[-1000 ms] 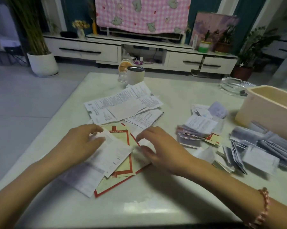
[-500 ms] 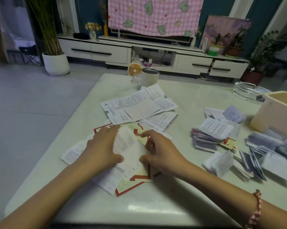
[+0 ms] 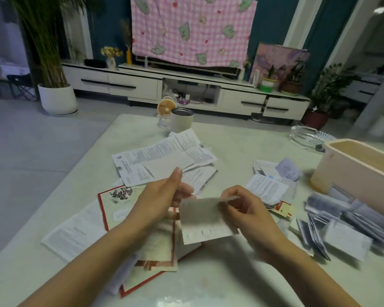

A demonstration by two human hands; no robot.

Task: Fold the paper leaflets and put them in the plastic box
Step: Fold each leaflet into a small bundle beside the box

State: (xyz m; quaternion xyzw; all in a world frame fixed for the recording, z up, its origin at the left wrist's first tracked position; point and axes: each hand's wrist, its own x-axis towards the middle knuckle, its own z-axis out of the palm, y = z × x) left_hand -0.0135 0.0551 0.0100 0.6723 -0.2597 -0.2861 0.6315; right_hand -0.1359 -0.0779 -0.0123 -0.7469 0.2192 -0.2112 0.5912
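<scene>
A white paper leaflet (image 3: 203, 220) hangs above the table between both hands. My left hand (image 3: 159, 201) pinches its upper left edge and my right hand (image 3: 246, 213) pinches its upper right corner. Beneath lie red-bordered sheets (image 3: 120, 196) and a white printed sheet (image 3: 73, 233). More unfolded leaflets (image 3: 155, 158) are spread further back. Folded leaflets (image 3: 268, 187) lie in piles at the right, another pile (image 3: 341, 227) sits just in front of the cream plastic box (image 3: 350, 171), which stands open at the right edge.
A pale mug (image 3: 182, 119) and a small orange fan (image 3: 166, 107) stand at the table's far edge. A glass ashtray (image 3: 306, 136) sits behind the box. A pen (image 3: 208, 179) lies by the unfolded leaflets. Beyond are a TV cabinet and potted plants.
Both hands left the sheets on the table and lifted one white leaflet into the air, pinched between them. The camera tilted up.
</scene>
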